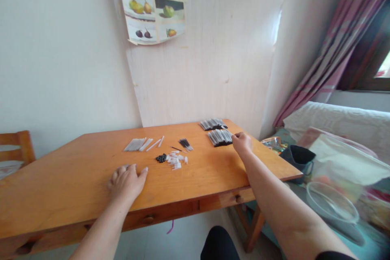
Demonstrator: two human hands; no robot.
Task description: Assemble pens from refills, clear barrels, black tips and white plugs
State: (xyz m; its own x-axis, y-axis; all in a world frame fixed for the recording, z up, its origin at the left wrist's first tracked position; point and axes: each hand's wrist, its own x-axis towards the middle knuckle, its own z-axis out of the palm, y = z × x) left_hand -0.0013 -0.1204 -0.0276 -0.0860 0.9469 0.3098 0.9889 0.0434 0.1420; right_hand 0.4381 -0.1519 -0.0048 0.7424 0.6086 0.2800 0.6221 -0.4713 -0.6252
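Note:
At the table's right side my right hand (243, 143) pinches a slim pen (227, 130), whose end points left over the pens there. Beside it lies a row of pens with clear barrels and black ends (219, 137), with a second such row (212, 124) behind. My left hand (128, 180) rests on the tabletop, fingers apart and holding nothing. Between the hands are clear pen barrels (134, 144), dark thin refills (185, 144), a heap of small black parts (163, 157) and a scatter of small translucent white pieces (176, 160).
The wooden table (76, 166) has drawers at its front and stands against the wall. To the right are a dark container (297, 156), a clear plastic tub (332, 203) and a covered seat. A wooden chair (16, 146) stands at left. Fruit pictures (154, 18) hang on the wall.

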